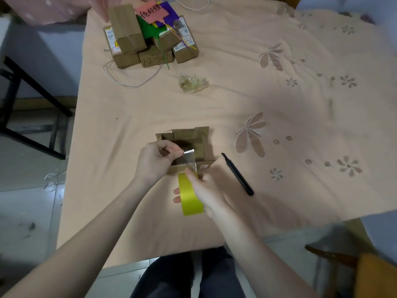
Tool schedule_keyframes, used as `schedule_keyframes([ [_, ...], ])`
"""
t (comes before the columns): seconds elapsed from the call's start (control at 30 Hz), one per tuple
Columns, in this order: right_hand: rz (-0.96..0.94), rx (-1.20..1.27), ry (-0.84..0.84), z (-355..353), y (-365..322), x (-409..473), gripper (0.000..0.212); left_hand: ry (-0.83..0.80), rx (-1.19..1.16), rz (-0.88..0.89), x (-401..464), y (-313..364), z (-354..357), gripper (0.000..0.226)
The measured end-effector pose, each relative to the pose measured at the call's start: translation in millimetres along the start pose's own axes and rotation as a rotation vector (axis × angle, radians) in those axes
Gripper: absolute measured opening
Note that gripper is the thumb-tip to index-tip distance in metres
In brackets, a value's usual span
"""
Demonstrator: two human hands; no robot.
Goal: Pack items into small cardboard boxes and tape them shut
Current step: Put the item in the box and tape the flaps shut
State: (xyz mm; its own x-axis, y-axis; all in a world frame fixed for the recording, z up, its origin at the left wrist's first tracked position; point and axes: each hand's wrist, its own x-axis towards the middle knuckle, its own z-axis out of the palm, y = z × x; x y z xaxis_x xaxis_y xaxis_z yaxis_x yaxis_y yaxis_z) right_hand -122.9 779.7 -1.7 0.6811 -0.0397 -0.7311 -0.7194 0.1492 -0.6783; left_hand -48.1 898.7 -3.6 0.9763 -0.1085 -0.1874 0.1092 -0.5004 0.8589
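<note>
Peach cloth (pixel 236 100) with a pale flower pattern covered the table, and grey floor tiles showed past its left edge. Near the middle of the near edge, the left hand (pixel 154 162) pinched the free end of a clear strip of tape (pixel 189 155) between thumb and fingertips, holding it over the open box. The right hand (pixel 206 190) gripped the tape roll (pixel 189 194), its yellow-green band facing up, with fingers curled through the core and the thumb resting on the top rim. The strip ran taut from the roll up to the left hand.

The small cardboard box (pixel 187 145) sat just beyond both hands, brown, its flaps standing open; the inside was dark and whatever it held could not be made out. A black pen (pixel 237 174) lay just right of the box, slanted toward the near edge.

Further in, a crumpled wad of clear tape (pixel 193 82) rested on the cloth. Toward the far left corner stood a pile of closed cardboard boxes (pixel 150 39), some with labels, one with handwritten numbers, topped with coloured paper tags (pixel 156 16). A thin white cord (pixel 129 80) looped beside the pile.
</note>
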Motion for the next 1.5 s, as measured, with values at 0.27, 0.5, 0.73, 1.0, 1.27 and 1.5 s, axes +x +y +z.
schedule_keyframes([
  [0.27, 0.026, 0.047, 0.009, 0, 2, 10, 0.019, 0.042, 0.179, -0.018, 7, -14, 6, 0.020],
  [0.5, 0.048, 0.034, 0.027, -2, 3, 13, 0.022, 0.058, 0.270, -0.027, 9, -22, 12, 0.021],
  [0.73, 0.066, 0.036, 0.029, -3, 7, 16, 0.027, 0.054, 0.374, 0.024, 7, -29, 15, 0.011],
  [1.0, 0.091, 0.065, 0.053, -6, 17, 16, 0.025, 0.031, 0.512, 0.099, 1, -36, 21, 0.010],
  [1.27, 0.110, 0.083, 0.074, -8, 22, 17, 0.030, 0.038, 0.526, 0.182, 5, -33, 20, 0.021],
  [1.5, 0.047, 0.095, 0.064, -7, 25, 18, 0.025, -0.351, 0.481, 0.586, -14, -24, 0, 0.053],
])
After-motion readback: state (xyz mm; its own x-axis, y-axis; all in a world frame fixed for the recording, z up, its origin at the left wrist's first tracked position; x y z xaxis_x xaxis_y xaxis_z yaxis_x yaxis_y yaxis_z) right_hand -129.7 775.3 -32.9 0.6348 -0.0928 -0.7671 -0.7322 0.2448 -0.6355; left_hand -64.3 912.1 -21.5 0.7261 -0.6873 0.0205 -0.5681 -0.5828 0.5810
